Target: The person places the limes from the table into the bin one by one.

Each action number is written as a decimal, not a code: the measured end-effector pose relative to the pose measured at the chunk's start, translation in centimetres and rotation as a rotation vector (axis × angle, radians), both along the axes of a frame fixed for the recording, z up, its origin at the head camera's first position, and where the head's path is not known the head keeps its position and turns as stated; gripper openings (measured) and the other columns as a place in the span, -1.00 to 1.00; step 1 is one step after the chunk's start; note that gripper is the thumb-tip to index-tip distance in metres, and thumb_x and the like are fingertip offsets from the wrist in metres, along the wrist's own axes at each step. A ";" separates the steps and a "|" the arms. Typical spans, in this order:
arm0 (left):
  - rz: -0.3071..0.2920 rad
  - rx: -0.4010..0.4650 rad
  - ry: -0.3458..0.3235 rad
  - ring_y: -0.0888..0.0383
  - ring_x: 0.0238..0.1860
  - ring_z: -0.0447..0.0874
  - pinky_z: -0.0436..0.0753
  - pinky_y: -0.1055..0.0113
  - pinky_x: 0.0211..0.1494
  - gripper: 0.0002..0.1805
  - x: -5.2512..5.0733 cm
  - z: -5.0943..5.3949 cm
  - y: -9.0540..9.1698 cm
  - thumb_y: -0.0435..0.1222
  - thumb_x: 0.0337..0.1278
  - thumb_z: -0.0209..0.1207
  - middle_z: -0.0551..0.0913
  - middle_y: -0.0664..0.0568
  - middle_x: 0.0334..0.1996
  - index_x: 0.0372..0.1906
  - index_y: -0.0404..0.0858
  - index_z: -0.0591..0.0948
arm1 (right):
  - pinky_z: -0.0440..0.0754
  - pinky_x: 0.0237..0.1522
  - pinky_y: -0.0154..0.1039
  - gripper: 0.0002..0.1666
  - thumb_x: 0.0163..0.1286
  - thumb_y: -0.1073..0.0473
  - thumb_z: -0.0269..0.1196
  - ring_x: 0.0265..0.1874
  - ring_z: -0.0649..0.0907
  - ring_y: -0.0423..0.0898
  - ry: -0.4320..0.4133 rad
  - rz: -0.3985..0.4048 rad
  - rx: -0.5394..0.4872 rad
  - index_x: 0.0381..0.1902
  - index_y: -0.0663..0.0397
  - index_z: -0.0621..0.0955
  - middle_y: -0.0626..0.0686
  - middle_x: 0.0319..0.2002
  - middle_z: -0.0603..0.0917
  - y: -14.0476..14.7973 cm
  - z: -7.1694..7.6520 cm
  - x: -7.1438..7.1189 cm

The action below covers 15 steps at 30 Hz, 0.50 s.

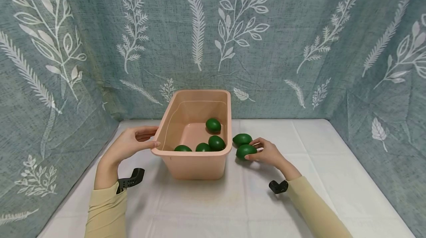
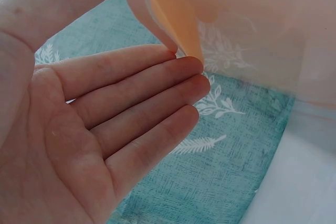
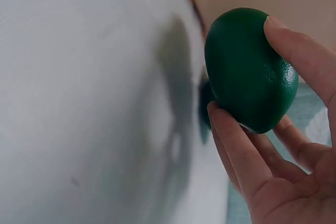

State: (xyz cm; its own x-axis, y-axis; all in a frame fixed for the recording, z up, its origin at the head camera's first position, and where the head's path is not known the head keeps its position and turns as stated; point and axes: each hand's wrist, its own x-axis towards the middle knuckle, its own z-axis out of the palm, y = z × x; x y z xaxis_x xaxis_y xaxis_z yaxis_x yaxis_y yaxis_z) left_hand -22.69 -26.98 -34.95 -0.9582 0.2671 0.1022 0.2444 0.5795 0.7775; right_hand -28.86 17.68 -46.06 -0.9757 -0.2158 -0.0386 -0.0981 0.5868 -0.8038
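Note:
A pink plastic bin (image 1: 196, 166) stands on the table, with several green limes inside, one lime (image 1: 213, 125) lying toward the back. My left hand (image 1: 133, 143) holds the bin's left rim near the front corner. In the left wrist view, the four fingers (image 2: 152, 103) of that hand lie nearly straight, their tips at the rim (image 2: 157, 24). To the right of the bin, my right hand (image 1: 267, 153) grips a lime (image 3: 249, 72) between thumb and fingers, just off the table. Another lime (image 1: 242, 139) lies right behind it, beside the bin wall.
A white cloth (image 1: 199, 208) covers the table. Blue-green curtains with white leaf prints (image 1: 159, 27) hang behind and along both sides. Black camera mounts sit at the left wrist (image 1: 131, 180) and the right wrist (image 1: 277, 187).

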 end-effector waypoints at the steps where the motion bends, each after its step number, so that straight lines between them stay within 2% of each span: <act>1: 0.000 -0.002 0.000 -0.18 0.30 0.38 0.49 -0.08 0.29 -0.30 0.0 0.0 0.0 -0.02 0.04 0.33 0.48 -0.13 0.24 0.29 -0.21 0.45 | 0.67 -0.07 -0.11 -0.26 -0.04 -0.12 0.51 0.07 0.58 0.06 0.005 0.002 -0.006 0.07 0.02 0.53 0.13 0.10 0.58 0.1 0.3 0.0; 8: -0.007 -0.010 0.006 -0.17 0.30 0.38 0.48 -0.07 0.30 -0.29 -0.1 0.0 0.0 -0.01 0.05 0.32 0.48 -0.14 0.24 0.29 -0.22 0.44 | 0.68 -0.07 -0.12 -0.23 -0.03 -0.16 0.49 0.10 0.56 0.09 0.022 0.034 -0.055 0.10 0.02 0.50 0.17 0.13 0.53 1.2 2.7 -0.1; 15: -0.009 -0.003 0.004 -0.17 0.29 0.39 0.48 -0.08 0.30 -0.30 -0.1 -0.1 -0.1 -0.02 0.05 0.33 0.48 -0.14 0.24 0.29 -0.22 0.45 | 0.67 -0.03 -0.09 -0.20 0.00 -0.17 0.47 0.12 0.55 0.09 0.035 0.051 -0.062 0.15 0.01 0.47 0.16 0.16 0.50 1.4 5.9 -0.7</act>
